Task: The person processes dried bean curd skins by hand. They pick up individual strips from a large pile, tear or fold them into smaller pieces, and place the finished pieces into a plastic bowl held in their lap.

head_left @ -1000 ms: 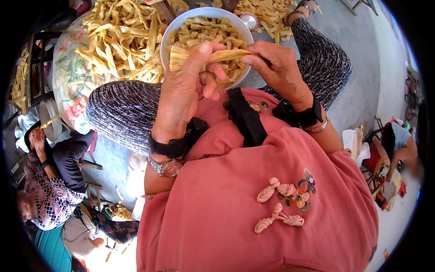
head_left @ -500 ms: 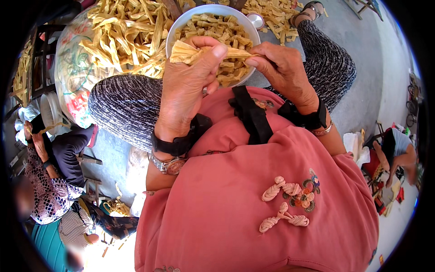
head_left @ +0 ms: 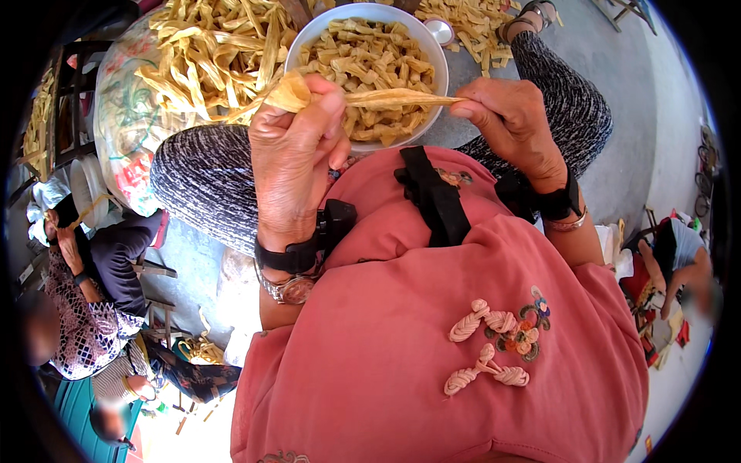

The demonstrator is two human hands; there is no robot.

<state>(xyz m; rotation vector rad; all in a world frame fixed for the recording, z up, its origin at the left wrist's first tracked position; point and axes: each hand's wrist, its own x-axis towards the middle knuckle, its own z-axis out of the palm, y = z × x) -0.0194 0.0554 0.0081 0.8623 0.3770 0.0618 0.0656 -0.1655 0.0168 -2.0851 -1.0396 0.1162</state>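
Observation:
My left hand (head_left: pixel 297 150) is closed around one end of a long pale yellow strip (head_left: pixel 386 98) of dried, leaf-like material. My right hand (head_left: pixel 509 123) pinches the strip's other end between thumb and fingers, so it is stretched between both hands. Just beyond the hands a white bowl (head_left: pixel 432 46) stands filled with short knotted yellow pieces. A black strap and a watch sit on each wrist.
A large heap of loose yellow strips (head_left: pixel 208 54) lies on a plastic-covered round tray at the upper left, and more lie at the top right (head_left: pixel 471 19). Other people sit at the left (head_left: pixel 85 285) and right (head_left: pixel 671 262) edges on the grey concrete floor.
Both hands have risen and drawn apart, pulling the strip out longer between them. The left hand has shifted its grip toward the strip's bunched end.

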